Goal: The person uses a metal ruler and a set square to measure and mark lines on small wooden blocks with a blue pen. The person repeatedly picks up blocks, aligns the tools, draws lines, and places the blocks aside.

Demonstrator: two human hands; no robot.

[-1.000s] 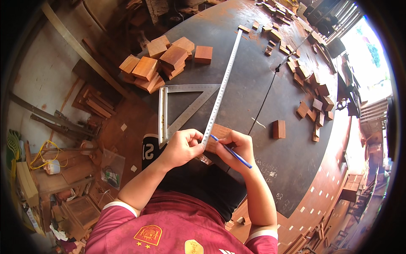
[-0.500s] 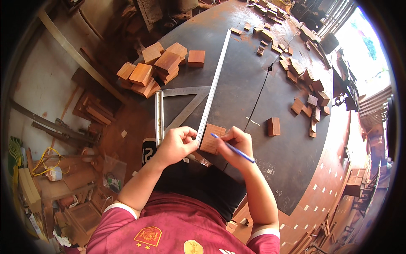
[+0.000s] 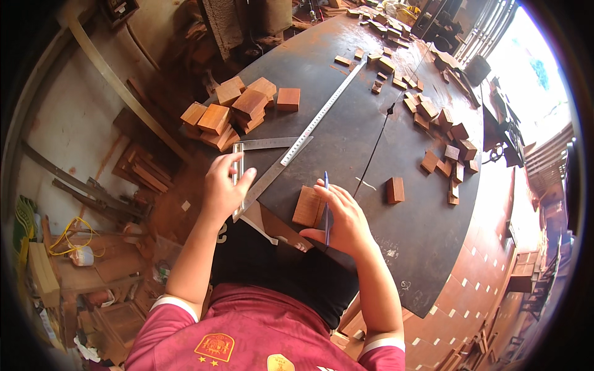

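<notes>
My left hand [image 3: 228, 185] is at the handle of a metal set square [image 3: 272, 143], thumb and fingers apart on either side of the handle; a firm grip does not show. My right hand [image 3: 346, 216] holds a blue pen [image 3: 327, 213], which stands almost upright along its fingers. Beside that hand, at the near edge of the table, lies a reddish wooden block [image 3: 307, 207]; the hand partly covers its right side. A long white ruler [image 3: 325, 111] slants away across the dark table, its near end by the set square's diagonal blade.
A pile of wooden blocks [image 3: 249, 102] sits at the left edge of the dark table [image 3: 346, 148]. One block [image 3: 395, 190] stands alone to the right. Many small offcuts [image 3: 455, 133] are scattered along the far right side. A thin dark line [image 3: 375, 148] runs across the tabletop.
My left hand has let go of the ruler and moved left to the set square's handle. The ruler now lies farther from the block. My right hand has lifted the pen off the block, turning it upright.
</notes>
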